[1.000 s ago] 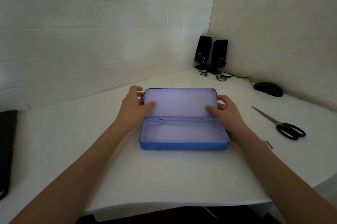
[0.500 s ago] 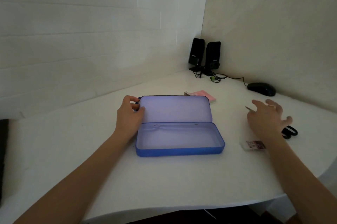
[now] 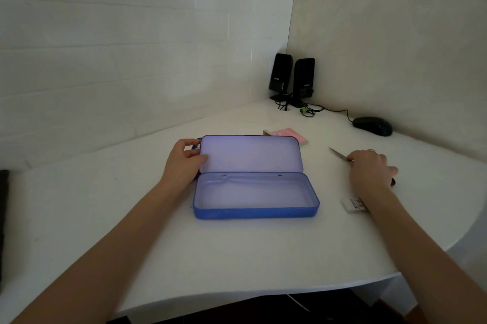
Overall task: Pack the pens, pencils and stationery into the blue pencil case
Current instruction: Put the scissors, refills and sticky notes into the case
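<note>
The blue pencil case [image 3: 255, 211] lies open and empty mid-table, with its pale lid [image 3: 250, 153] standing up at the back. My left hand [image 3: 183, 163] holds the lid's left end, thumb on the inside and fingers behind it. To the right, my right hand [image 3: 369, 170] is down over the scissors [image 3: 338, 154], fingers curled round them. Only the blade tip and a bit of the black handle show. A small white eraser [image 3: 353, 205] lies by my right wrist. A pink pad of notes [image 3: 292, 134] peeks out behind the lid.
Two black speakers [image 3: 292, 78] with cables stand in the far corner. A black mouse [image 3: 373, 126] sits by the right wall. Something dark [image 3: 3, 218] lies at the table's left edge. The curved front edge of the table [image 3: 263, 294] runs close to me.
My right hand left the lid, swung right and came down onto the scissors. The left hand stayed on the lid's left end. The view shifted, revealing the pink pad and eraser.
</note>
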Demonstrator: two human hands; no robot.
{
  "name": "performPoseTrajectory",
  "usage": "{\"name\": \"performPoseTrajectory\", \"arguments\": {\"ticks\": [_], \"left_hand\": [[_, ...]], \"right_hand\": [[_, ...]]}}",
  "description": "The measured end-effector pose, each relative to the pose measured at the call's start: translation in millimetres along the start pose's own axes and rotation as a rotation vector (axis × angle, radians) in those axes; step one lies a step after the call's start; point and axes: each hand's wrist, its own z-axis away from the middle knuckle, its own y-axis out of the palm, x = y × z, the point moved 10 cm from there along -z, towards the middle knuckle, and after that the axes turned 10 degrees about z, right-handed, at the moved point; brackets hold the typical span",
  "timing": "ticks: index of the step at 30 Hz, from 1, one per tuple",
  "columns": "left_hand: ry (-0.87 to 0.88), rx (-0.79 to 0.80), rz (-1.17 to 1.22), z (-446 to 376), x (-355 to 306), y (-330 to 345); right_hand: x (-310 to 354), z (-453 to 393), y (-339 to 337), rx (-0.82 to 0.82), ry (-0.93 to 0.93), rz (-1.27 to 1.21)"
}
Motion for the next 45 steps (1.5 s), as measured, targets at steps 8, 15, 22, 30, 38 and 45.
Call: {"name": "performPoseTrajectory", "arguments": {"ticks": [8,15,22,30,38,45], "left_hand": [[0.082,0.080,0.035,0,-7,7],[0.040,0.048,0.020,-5,1,3],[0.063,0.069,-0.007,-4,-1,7],[0.047,0.066,0.001,-3,-1,8],[0.014,0.097,0.038,-2,-6,7],[0.140,-0.078,-0.095,-8,-11,-13]], "right_hand": [[44,35,-59,-0.172,-0.280,-0.657],[147,132,-65,0.204,-0.912,-0.605],[172,146,-58,0.275,-0.975,-0.519],[178,148,-55,0.319,-0.966,-0.604],[139,114,-68,0.154,-0.776,-0.759],[83,78,-60,0.041,-0.608,-0.676]]}}
